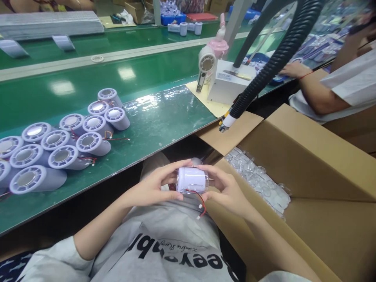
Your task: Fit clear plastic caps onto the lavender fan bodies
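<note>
Over my lap I hold a lavender cylindrical housing (192, 179) on its side, with what looks like a clear plastic cover around it. My left hand (158, 184) grips its left end, thumb below and fingers above. At the other end, my right hand (225, 188) is closed on the same piece. A red and black wire lead (202, 207) with small white connectors hangs from its underside. To the left, several similar lavender housings (60, 156) stand in rows on the green bench, some with wires trailing out.
An open cardboard box (320, 160) at right contains clear plastic parts (258, 180). Above it hangs a black corrugated hose (264, 74). A white box-shaped device (229, 82) and a handheld fan (206, 62) stand on the bench. At far right is a co-worker's arm (323, 90).
</note>
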Motion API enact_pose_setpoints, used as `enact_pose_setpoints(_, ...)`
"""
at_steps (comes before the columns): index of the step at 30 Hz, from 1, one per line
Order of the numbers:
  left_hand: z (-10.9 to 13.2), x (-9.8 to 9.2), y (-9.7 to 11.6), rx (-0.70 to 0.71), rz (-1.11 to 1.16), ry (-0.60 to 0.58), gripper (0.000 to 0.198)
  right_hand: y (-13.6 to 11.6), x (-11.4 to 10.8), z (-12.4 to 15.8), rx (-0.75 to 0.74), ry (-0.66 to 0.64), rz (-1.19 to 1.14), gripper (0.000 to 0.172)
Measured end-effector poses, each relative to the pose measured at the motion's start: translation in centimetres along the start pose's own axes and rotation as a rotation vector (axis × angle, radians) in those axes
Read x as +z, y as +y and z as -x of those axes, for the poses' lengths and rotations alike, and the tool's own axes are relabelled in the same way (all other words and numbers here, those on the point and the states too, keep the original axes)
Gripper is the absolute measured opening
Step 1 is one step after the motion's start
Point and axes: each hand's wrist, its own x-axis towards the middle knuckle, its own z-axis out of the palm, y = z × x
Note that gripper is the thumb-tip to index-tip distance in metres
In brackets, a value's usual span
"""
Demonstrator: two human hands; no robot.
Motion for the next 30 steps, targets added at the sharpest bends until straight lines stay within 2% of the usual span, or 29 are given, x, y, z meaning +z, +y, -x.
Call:
enact_pose_setpoints(3,-3.0,-1.0,-1.1,0.031,0.003,-0.033,0.073,2.0,-0.9,-0.9,-0.026,0.096,-0.086,0.057)
enact_pose_setpoints(8,-11.7,-2.6,-2.8,-0.014,0.033,-0.106,0.071,5.6,-4.7,-3.7,-0.055,0.297,-0.153,0.065)
enact_pose_setpoints(11,-16.6,-3.0,-2.9,-0.078,-0.012,-0.130,0.075,6.9,-7.4,-5.3,-0.107,0.368,-0.141,0.067)
enact_pose_setpoints(14,-19.4,-3.2,-2.4,-0.071,-0.059,-0.145,0.070,7.7,-9.2,-6.6,-0.144,0.389,-0.151,0.065)
enact_pose_setpoints(17,-20.0,-3.4,-2.1,-0.056,-0.083,-0.167,0.065,8.3,-9.9,-7.6,-0.166,0.370,-0.173,0.065)
enact_pose_setpoints(23,-18.7,-4.4,-2.5,-0.073,-0.094,-0.150,0.070,8.4,-9.6,-8.3,-0.163,0.317,-0.220,0.067)
enact_pose_setpoints(26,-17.2,-4.3,-2.4,-0.089,-0.086,-0.148,0.072,7.6,-8.8,-7.8,-0.139,0.268,-0.241,0.067)
enact_pose_setpoints(30,-13.4,-3.3,-1.8,-0.143,-0.011,-0.162,0.074,5.9,-6.8,-5.6,-0.068,0.180,-0.281,0.059)
